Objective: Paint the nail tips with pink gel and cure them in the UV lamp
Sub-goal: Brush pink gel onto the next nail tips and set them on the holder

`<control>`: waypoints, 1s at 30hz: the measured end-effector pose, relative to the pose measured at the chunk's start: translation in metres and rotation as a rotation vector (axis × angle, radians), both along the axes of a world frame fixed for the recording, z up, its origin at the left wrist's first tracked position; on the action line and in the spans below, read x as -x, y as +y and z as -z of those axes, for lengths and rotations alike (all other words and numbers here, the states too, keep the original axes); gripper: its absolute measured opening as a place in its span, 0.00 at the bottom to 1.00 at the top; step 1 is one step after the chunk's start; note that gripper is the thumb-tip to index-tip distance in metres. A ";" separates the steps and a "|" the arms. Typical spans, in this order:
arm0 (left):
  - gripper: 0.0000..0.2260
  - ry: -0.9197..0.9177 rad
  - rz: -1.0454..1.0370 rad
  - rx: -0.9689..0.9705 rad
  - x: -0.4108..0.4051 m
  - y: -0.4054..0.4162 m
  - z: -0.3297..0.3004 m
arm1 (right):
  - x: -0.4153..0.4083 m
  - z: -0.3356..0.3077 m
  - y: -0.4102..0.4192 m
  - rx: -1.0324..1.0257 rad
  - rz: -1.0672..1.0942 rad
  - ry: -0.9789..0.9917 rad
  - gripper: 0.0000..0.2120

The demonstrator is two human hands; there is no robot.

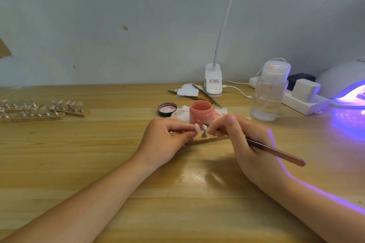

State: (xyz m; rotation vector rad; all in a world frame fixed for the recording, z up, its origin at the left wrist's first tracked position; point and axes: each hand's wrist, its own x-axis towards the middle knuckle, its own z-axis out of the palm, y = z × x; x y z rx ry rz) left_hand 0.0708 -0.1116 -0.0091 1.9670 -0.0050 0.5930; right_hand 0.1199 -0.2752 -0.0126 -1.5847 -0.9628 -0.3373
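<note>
Bare forearms are stretched over the wooden table (79,154). At the far right a lit UV lamp (343,83) is seen. An open pink gel jar (200,112) is placed behind the hands. A brush (274,151) is gripped by the right hand (250,144), while a nail tip (197,126) on its stand is pinched by the left hand (167,140).

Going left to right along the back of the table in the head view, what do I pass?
Nail tip stands → black lid → pink gel jar → clear pump bottle → white power strip → glowing UV lamp.
</note>
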 end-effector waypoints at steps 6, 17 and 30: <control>0.08 -0.009 0.027 0.031 -0.001 0.001 0.001 | 0.003 -0.001 -0.001 -0.055 -0.035 0.110 0.20; 0.05 -0.001 0.046 0.057 -0.002 0.001 0.002 | 0.002 -0.002 0.001 -0.025 -0.040 0.137 0.21; 0.03 -0.001 0.044 0.108 -0.002 0.001 0.003 | 0.003 -0.003 0.001 -0.058 -0.021 0.114 0.19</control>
